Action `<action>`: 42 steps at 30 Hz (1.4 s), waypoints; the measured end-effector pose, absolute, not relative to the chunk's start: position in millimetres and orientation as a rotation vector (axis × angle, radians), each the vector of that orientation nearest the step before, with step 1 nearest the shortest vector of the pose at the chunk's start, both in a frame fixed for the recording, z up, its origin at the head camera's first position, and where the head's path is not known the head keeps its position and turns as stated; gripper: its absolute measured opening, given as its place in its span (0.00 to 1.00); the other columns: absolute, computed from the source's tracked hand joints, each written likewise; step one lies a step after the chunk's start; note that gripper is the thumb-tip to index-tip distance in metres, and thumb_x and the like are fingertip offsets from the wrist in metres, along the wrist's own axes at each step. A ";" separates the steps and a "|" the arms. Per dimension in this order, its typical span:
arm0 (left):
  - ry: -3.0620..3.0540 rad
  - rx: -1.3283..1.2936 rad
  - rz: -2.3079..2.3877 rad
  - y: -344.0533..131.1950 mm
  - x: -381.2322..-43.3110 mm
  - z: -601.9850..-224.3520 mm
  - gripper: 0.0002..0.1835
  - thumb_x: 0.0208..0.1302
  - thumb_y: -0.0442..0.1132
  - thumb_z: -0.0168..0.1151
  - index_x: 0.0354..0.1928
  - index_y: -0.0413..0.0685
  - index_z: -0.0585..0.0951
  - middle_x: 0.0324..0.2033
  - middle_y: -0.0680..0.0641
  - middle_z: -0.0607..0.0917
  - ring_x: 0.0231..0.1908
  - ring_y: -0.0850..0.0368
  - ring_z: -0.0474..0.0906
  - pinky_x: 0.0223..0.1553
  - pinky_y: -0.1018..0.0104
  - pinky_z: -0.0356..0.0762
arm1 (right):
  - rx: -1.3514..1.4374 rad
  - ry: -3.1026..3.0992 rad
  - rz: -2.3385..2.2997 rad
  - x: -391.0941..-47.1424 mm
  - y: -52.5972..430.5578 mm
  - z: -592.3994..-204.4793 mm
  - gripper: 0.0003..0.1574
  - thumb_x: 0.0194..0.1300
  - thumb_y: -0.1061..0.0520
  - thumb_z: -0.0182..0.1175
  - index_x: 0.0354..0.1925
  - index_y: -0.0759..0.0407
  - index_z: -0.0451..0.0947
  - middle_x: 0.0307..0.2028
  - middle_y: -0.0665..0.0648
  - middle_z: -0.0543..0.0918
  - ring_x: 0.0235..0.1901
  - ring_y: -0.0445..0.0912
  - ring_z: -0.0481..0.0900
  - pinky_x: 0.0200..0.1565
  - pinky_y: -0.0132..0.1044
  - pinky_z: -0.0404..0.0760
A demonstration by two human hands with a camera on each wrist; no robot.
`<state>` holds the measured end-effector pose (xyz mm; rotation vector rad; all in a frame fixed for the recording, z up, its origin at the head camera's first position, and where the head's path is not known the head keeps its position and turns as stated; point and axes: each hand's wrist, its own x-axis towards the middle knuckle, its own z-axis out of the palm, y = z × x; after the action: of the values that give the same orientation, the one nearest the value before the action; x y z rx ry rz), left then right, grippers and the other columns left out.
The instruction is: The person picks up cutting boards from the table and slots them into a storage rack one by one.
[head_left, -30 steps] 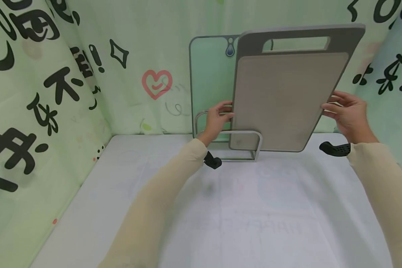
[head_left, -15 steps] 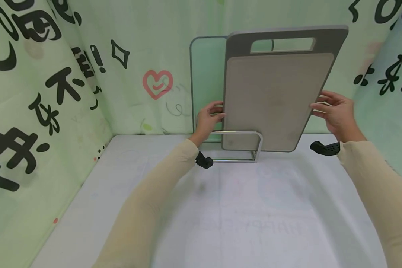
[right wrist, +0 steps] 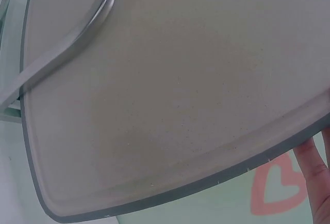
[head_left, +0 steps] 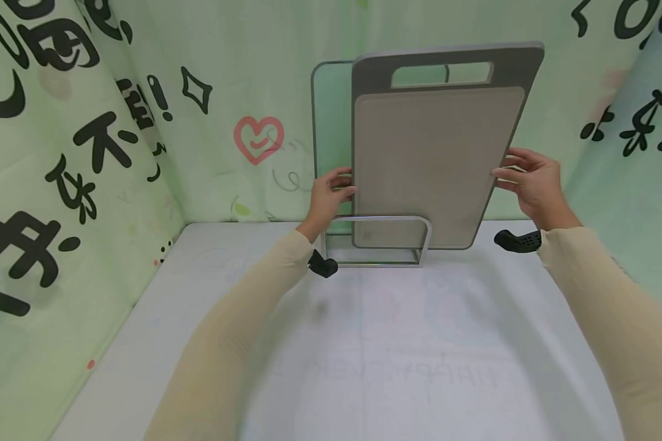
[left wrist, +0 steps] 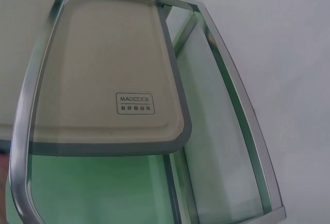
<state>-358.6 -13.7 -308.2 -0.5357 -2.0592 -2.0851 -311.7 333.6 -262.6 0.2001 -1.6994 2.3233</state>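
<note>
A beige cutting board (head_left: 436, 153) with a grey rim and a slotted handle stands upright, leaning slightly right. My left hand (head_left: 329, 199) pinches its left edge, and my right hand (head_left: 532, 180) grips the right edge. Its lower left part is behind the front loop of a metal rack (head_left: 386, 218); its right side sticks out past the rack. A printed label (left wrist: 135, 103) shows near the board's lower corner in the left wrist view. In the right wrist view, fingers (right wrist: 314, 172) are at the board's edge.
A pale green board (head_left: 331, 122) with a dark rim stands upright behind, partly covered by the beige one. The rack rests on a white table (head_left: 397, 343) near its back edge. A green printed curtain (head_left: 215, 165) hangs behind and along the sides.
Both hands have moved left together with the beige board, which now overlaps the front loop of the rack more and covers more of the green board. The rack has stayed in place.
</note>
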 end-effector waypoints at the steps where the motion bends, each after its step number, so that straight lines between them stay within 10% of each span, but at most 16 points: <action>1: -2.053 -0.535 -2.090 -15.4 -358.7 -308.2 0.21 0.57 0.24 0.61 0.55 0.36 0.76 0.45 0.30 0.82 0.31 0.65 0.80 0.39 0.65 0.83 | 0.208 -1.695 2.326 -312.7 331.9 -262.3 0.21 0.49 0.74 0.65 0.43 0.59 0.85 0.28 0.52 0.85 0.27 0.42 0.83 0.29 0.32 0.84; 42: -2.102 -0.465 -2.001 -79.4 -359.4 -304.0 0.20 0.60 0.27 0.60 0.56 0.38 0.76 0.46 0.35 0.82 0.29 0.67 0.80 0.38 0.69 0.82 | 0.219 -1.798 2.250 -334.4 271.6 -266.5 0.18 0.52 0.65 0.67 0.43 0.53 0.85 0.27 0.49 0.83 0.27 0.40 0.83 0.31 0.30 0.83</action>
<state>-359.4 -79.4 -304.0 -0.4650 -2.1018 -2.0005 -334.4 271.6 -266.5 0.2185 -1.7980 2.2497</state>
